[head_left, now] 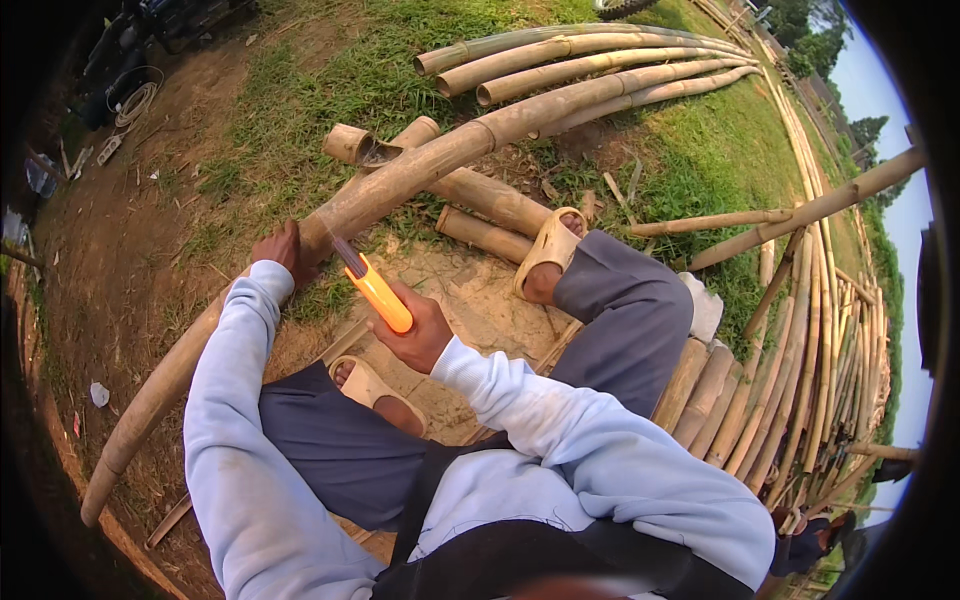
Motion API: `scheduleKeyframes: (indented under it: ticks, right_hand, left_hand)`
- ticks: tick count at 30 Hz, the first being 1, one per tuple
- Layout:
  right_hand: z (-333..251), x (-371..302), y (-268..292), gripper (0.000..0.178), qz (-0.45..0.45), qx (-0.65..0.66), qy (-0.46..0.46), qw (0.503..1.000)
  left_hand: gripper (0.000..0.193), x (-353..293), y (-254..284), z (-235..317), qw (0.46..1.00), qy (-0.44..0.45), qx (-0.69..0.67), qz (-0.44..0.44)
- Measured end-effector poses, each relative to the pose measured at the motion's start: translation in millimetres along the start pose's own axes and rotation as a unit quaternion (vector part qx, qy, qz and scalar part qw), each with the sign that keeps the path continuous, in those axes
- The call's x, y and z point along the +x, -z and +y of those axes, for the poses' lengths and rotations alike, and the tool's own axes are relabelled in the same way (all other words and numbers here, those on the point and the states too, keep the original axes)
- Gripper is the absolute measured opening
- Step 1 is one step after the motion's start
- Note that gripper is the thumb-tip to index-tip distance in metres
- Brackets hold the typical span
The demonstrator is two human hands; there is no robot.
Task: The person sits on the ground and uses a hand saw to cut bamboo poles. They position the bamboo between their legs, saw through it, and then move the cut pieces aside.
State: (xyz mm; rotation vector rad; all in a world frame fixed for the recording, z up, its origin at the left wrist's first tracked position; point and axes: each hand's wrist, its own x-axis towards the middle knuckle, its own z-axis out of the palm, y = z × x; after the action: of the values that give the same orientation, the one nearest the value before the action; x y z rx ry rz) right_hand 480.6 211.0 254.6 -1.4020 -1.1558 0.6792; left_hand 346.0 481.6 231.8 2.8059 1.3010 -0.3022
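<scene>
A long, thick bamboo pole (410,178) runs in front of me from the lower left to the far right, lying across shorter bamboo pieces. My left hand (278,248) is closed around this pole, its fingers partly hidden. In my right hand (418,328) is a handsaw with an orange handle (383,296). Its blade (349,257) is smeared by motion and meets the near side of the pole, just right of my left hand. Whether it has cut into the bamboo, I cannot tell.
Under the pole lie short bamboo lengths (490,200), with my sandalled foot (550,250) against them. Several cut poles (560,75) rest on the far grass. To my right is a large bamboo stack (780,380). A coiled cord (136,105) lies far left.
</scene>
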Motion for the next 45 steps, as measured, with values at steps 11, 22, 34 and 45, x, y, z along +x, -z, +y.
scheduleKeyframes:
  ticks: [11,22,34,45]
  right_hand:
    - [8.1,12.7,0.2,0.032,-0.013,0.004,-0.010,1.000]
    - [4.2,14.4,-2.7,0.038,-0.005,-0.023,-0.021,1.000]
    - [0.6,15.4,-2.6,0.030,0.003,-0.025,-0.026,0.999]
    - [9.3,19.7,-6.7,0.032,0.025,-0.012,-0.006,1.000]
  left_hand:
    - [0.087,13.9,-1.4,1.4,1.000,0.019,0.012,-0.006]
    - [0.088,13.9,-3.7,-0.1,1.000,0.019,0.023,0.000]
    - [0.091,14.1,-6.4,-1.6,1.000,0.017,0.008,0.002]
    - [0.085,4.3,6.1,6.5,1.000,0.008,-0.007,0.003]
